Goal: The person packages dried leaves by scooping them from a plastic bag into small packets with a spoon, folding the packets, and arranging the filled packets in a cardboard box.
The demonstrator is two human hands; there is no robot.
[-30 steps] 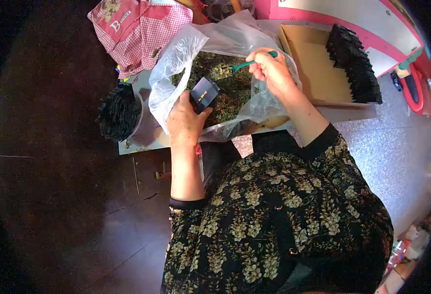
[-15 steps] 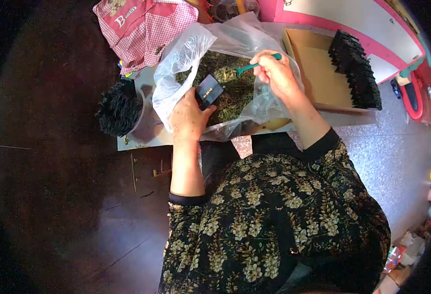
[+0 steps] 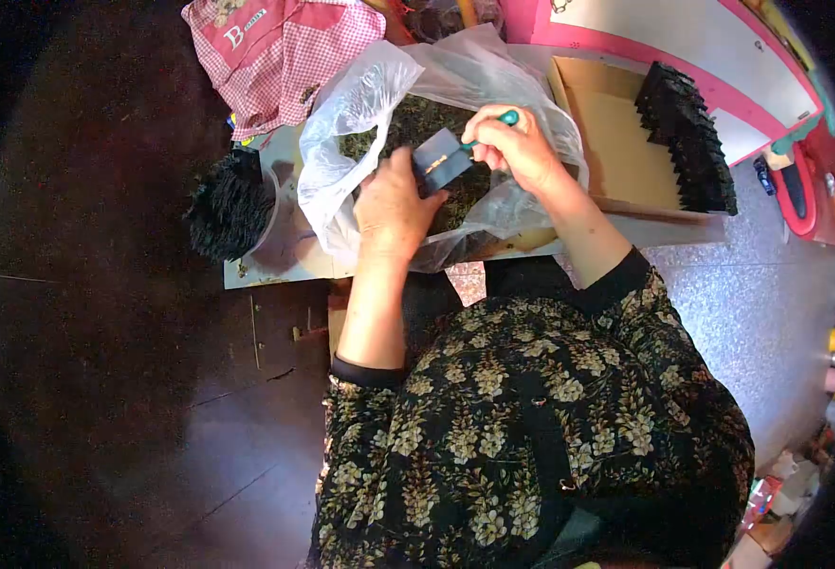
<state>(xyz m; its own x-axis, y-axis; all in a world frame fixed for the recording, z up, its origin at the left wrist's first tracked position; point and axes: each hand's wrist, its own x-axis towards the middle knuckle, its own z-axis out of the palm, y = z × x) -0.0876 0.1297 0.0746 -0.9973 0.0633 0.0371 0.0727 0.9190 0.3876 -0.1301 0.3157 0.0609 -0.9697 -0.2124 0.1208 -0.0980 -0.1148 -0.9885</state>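
Observation:
My left hand holds a small flat black packet with gold print, tilted over the bag. Pinched in my right hand is a slim green tool; its tip meets the packet's upper right edge, and whether it reaches inside I cannot make out. Below both hands, an open clear plastic bag holds dark green-brown dried leaf-like material. My hands and the packet hide part of this material.
To the right, a shallow cardboard box holds a row of black packets. A tub at the left is crammed with black packets. A pink checked cloth lies behind the bag, on the left. The pale tabletop ends near my body.
My left hand has moved right and up with the packet. The green tool has moved from over the leaves to the packet's edge, where my two hands are now close together.

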